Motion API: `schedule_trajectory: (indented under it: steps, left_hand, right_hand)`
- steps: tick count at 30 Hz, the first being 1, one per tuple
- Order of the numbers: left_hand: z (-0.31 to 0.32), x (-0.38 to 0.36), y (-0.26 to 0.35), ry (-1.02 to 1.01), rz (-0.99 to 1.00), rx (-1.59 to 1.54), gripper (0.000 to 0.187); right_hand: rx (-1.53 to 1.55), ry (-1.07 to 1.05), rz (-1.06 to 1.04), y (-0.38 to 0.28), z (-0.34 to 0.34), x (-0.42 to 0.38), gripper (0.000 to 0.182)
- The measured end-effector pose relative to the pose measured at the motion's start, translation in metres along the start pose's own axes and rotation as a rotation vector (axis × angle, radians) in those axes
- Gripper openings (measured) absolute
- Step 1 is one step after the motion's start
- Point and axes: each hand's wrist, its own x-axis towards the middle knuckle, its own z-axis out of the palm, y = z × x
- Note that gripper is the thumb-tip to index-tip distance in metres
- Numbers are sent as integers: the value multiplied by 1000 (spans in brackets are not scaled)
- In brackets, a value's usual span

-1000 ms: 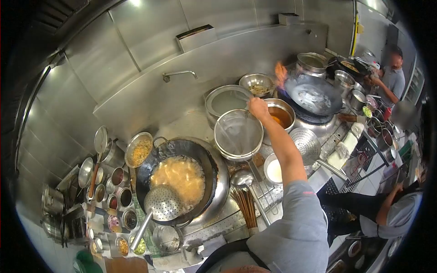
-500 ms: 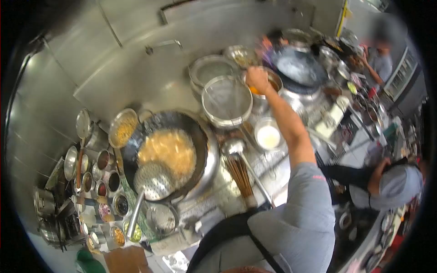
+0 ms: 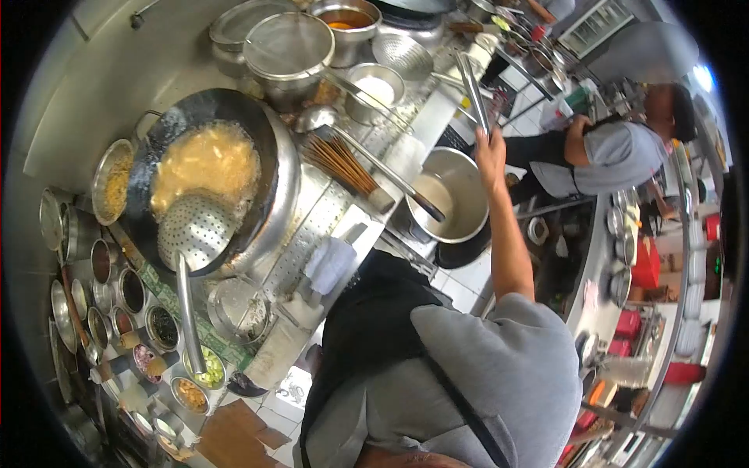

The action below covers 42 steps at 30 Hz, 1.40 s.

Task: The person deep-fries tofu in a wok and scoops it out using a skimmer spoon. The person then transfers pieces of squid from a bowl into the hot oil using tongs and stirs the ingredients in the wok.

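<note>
My right hand [image 3: 491, 154] is closed around the lower end of a long, shiny metal utensil [image 3: 473, 92], slim and possibly tongs; its far end points up and away. Below and to the left of that hand stands a deep metal pot [image 3: 474, 204] with pale contents. A ladle [image 3: 390, 168] reaches over this pot's rim by its dark handle. At left, a large black wok [image 3: 264, 125] holds bubbling, yellowish-brown food [image 3: 204, 164]. A perforated skimmer [image 3: 199, 228] rests at the wok's near side, its handle over the counter. My left hand is out of view.
A bamboo brush [image 3: 339, 162] lies beside the wok. Behind are a mesh strainer [image 3: 290, 45], a bowl of white contents [image 3: 376, 90] and a pot of orange liquid [image 3: 343, 19]. Small ingredient bowls line the left. A co-worker [image 3: 616, 152] stands at right.
The view has swung to the right. My right hand has gone from above the pot of orange liquid to the counter's right side, and the metal utensil now shows in it.
</note>
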Motion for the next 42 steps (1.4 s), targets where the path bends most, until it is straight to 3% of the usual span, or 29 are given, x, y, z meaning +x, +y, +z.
schedule_trajectory:
  steps: [2, 6, 8, 10, 13, 18, 24, 30, 33, 36, 38, 40, 42]
  left_hand:
    - [1, -4, -8, -22, 4, 15, 21]
    - [0, -3, -10, -58, 21, 53, 20]
    - [1, 0, -5, -66, 29, 65, 20]
    - [3, 5, 3, -74, 39, 84, 20]
    - [3, 11, 15, -85, 53, 115, 20]
    - [2, 19, 41, -93, 78, 169, 19]
    - [-8, 19, 61, -65, 108, 189, 19]
    - [-7, 14, 67, 23, 83, 140, 19]
    - [6, 2, 64, 82, 47, 102, 19]
    - [15, -11, 62, 120, 16, 73, 19]
    - [18, -16, 58, 141, 11, 65, 19]
    - [24, -18, 51, 156, 9, 64, 19]
    - [30, -19, 46, 175, 14, 67, 19]
  right_hand:
    - [-179, 177, -58, 49, -19, -78, 31]
    - [-192, 181, 238, 127, -40, -229, 31]
    - [-294, 18, 418, 155, -45, -296, 30]
    - [-379, -276, 413, 161, -58, -341, 29]
    - [-564, -609, 211, 165, -76, -349, 28]
    - [-840, -716, 82, 207, -24, -292, 22]
    - [-829, -896, 75, 224, 75, -233, 34]
    - [-726, -1007, -18, 174, 57, -221, 31]
    - [-591, -1417, -264, 140, 40, -202, 30]
    - [260, -1410, 359, 82, 18, -162, 29]
    - [681, -1230, 309, 49, 28, -120, 36]
    - [1151, -1064, 522, 9, 48, -79, 43]
    - [1323, -997, 754, -72, 56, -46, 50]
